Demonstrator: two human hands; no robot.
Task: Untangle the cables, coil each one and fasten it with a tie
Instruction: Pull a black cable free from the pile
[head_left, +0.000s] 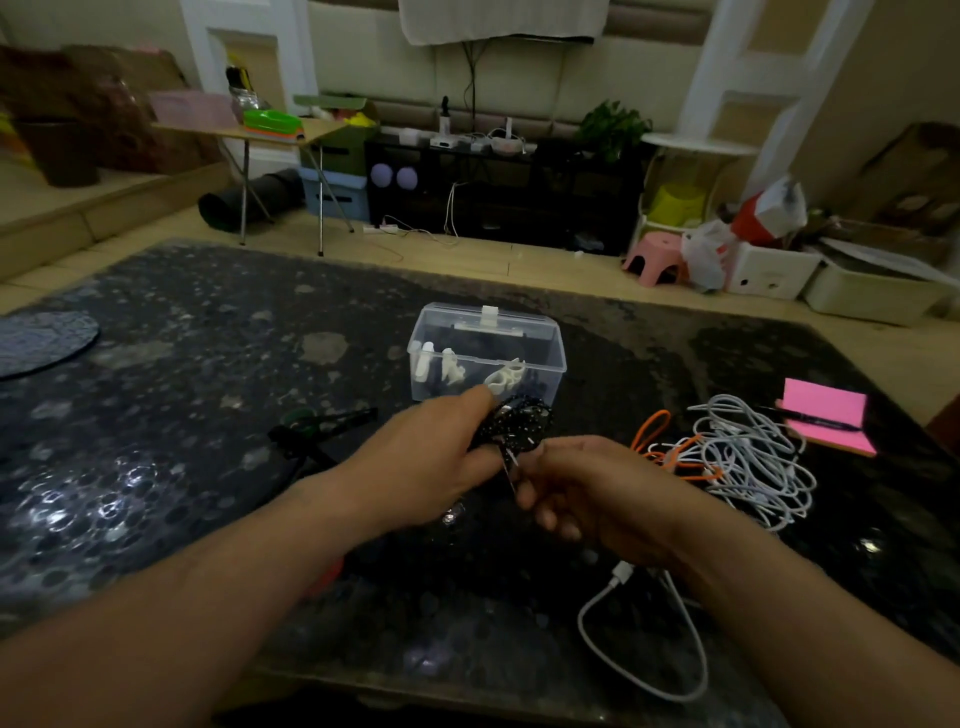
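While both hands grip it, black speckled cable (514, 423) coiled, upright.

A dim room is seen: pale tiled floor (291, 244), black cabinet (498, 192) against the wall, pink stool (655, 258) beside it.

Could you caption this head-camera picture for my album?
Both hands coil a black speckled cable beside tangled white cables.

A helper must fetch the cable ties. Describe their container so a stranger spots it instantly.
On the dark speckled table, look at the middle, just beyond the hands. The clear plastic box stands there with white pieces inside. It is the only transparent container; the cable tangle and pink notepad lie to its right.
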